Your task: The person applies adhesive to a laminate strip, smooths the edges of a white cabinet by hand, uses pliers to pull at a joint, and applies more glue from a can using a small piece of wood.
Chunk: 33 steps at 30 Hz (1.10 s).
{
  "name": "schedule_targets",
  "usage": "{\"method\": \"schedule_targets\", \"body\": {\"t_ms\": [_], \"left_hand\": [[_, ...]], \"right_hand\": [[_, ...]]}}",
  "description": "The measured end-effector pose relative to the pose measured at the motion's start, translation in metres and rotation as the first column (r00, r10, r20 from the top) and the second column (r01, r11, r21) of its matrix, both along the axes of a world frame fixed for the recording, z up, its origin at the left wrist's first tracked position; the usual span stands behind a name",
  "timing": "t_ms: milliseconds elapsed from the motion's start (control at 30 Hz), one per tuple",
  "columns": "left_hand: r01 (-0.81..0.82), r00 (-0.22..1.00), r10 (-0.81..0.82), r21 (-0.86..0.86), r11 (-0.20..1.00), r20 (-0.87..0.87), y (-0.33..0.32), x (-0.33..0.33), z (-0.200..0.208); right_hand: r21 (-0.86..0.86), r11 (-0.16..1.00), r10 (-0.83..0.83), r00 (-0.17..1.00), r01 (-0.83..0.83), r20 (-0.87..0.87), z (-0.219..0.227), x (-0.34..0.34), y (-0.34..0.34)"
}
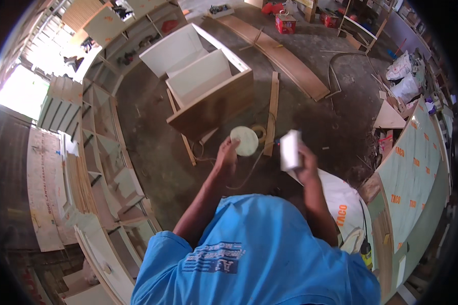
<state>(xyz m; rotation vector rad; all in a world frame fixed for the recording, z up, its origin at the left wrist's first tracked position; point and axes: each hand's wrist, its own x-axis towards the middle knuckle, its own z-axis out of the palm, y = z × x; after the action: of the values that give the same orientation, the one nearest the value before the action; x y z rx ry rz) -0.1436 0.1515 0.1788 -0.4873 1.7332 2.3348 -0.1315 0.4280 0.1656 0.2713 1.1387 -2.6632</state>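
My left hand (pixel 227 158) is closed on the edge of a round, pale greenish-white disc (pixel 245 142), with its flat face showing. What kind of disc it is, I cannot make out. To the right, a white box-shaped block (pixel 290 150) is gripped in my right hand (pixel 308 166), slightly blurred by motion. Both things are held up apart from each other in front of my chest. Just behind the disc, a tan ring-shaped roll (pixel 260 133) shows in part. Beyond my hands lies a cabinet carcass (pixel 213 104) with white inner boards and a brown wooden side.
Wooden strips (pixel 273 109) lie on the dark floor, with a long curved-looking board (pixel 285 63) farther off. Shelf frames (pixel 99 137) line the left. At right lean printed sheet panels (pixel 412 173), near a white sack (pixel 341 201) and piled scraps. A thin cord (pixel 249 175) trails nearby.
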Motion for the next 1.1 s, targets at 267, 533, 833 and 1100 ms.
{"method": "schedule_targets", "body": {"t_ms": [267, 533, 833, 1100], "left_hand": [[-0.289, 0.929, 0.325, 0.200, 0.936, -0.179, -0.151, 0.052, 0.018], [-0.411, 0.885, 0.439, 0.187, 0.892, -0.152, -0.303, 0.106, 0.046], [-0.523, 0.757, 0.652, 0.560, 0.643, -0.043, -0.418, 0.147, 0.061], [-0.577, 0.708, 0.706, 0.557, 0.597, -0.024, -0.539, 0.138, 0.059]], "right_hand": [[0.573, 0.792, 0.388, 0.898, -0.209, -0.209, 0.061, -0.007, -0.273], [0.832, 0.522, 0.497, 0.728, 0.185, -0.473, 0.054, 0.042, -0.477], [0.748, 0.662, 0.498, 0.721, 0.044, -0.482, 0.069, 0.058, -0.629], [0.729, 0.661, 0.623, 0.673, -0.180, -0.398, 0.056, 0.033, -0.764]]}}
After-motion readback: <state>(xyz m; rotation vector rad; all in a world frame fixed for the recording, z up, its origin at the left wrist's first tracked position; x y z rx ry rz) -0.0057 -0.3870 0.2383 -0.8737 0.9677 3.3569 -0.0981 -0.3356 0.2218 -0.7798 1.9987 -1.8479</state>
